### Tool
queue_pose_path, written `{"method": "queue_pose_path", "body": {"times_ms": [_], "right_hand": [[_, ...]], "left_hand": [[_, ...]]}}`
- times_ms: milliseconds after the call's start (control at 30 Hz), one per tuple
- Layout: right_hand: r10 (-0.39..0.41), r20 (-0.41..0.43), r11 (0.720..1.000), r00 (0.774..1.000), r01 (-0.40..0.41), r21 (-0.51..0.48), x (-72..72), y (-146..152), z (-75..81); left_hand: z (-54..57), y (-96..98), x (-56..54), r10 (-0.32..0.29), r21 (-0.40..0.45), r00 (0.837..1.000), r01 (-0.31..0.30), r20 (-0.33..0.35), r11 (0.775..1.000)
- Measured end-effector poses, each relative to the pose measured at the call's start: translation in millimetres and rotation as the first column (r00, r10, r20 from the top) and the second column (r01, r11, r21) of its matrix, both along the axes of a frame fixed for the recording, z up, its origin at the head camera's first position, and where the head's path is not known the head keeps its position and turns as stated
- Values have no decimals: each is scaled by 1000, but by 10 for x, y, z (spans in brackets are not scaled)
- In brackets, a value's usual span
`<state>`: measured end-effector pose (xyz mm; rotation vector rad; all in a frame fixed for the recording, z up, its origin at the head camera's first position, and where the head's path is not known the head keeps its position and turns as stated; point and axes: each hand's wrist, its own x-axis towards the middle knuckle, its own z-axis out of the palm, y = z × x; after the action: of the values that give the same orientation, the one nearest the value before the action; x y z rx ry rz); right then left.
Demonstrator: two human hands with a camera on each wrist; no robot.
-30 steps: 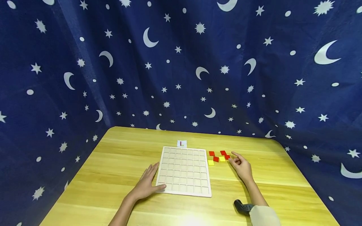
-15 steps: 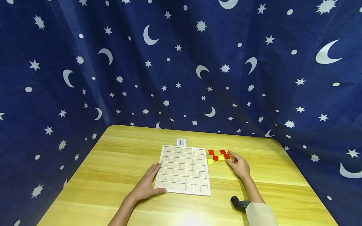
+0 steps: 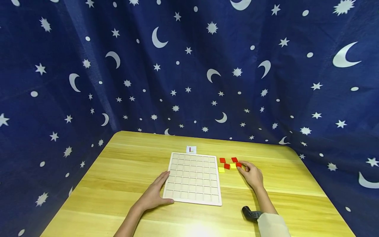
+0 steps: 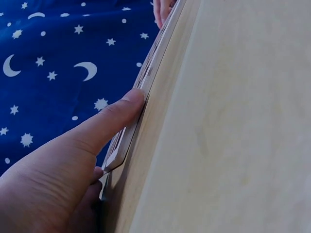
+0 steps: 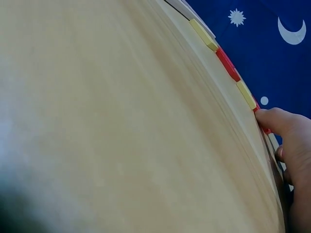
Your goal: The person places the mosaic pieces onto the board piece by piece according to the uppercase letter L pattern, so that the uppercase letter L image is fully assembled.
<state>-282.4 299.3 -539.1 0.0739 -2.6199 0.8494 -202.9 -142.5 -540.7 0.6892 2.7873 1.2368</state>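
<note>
A cream square board (image 3: 192,177) divided into a grid of cells lies flat on the table. My left hand (image 3: 152,196) rests at its near left corner, fingers fairly straight along the left side and thumb (image 4: 119,116) against the near edge. Right of the board lie several small square tiles. My right hand (image 3: 253,176) pinches the rightmost red tile (image 3: 238,165) between thumb and fingers; the fingers partly cover it. Beside that tile is a yellow tile (image 3: 233,166), with a red tile (image 3: 234,160) just behind. In the right wrist view the thumb (image 5: 272,119) touches the red tile's edge.
A small card (image 3: 191,149) printed with a grid and coloured marks lies behind the board. Another yellow tile (image 3: 221,170) is near the board's right edge. A dark blue curtain (image 3: 189,65) with moons and stars hangs behind the wooden table (image 3: 118,158).
My right hand has moved slightly left, and its thumb and fingers have closed on the rightmost red tile. The left hand stays at the board's corner. The head view has shifted a little.
</note>
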Motion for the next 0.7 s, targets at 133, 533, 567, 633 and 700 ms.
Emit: {"method": "queue_pose_path", "body": {"times_ms": [133,533,567,633,700], "right_hand": [[4,-5,1000,1000,-4,-21,37,-16,35],[-40,51,998,998,42,-43,65,-24,-7],[-38,40,998,998,41,-54,69,-23,-14],[-27,12,996,1000,28,-80,81,-26,-27],[-13,-23,993,1000,10,-118,96,-34,-35]], "left_hand": [[5,1,0,-6,-7,1000,6,1,1000],[-5,-18,-8,-3,-15,1000,3,-9,1000],[-4,-17,-8,-4,-16,1000,4,-7,1000],[-2,-17,-8,-3,-21,1000,3,-5,1000],[1,-16,-7,0,-27,1000,0,-3,1000]]}}
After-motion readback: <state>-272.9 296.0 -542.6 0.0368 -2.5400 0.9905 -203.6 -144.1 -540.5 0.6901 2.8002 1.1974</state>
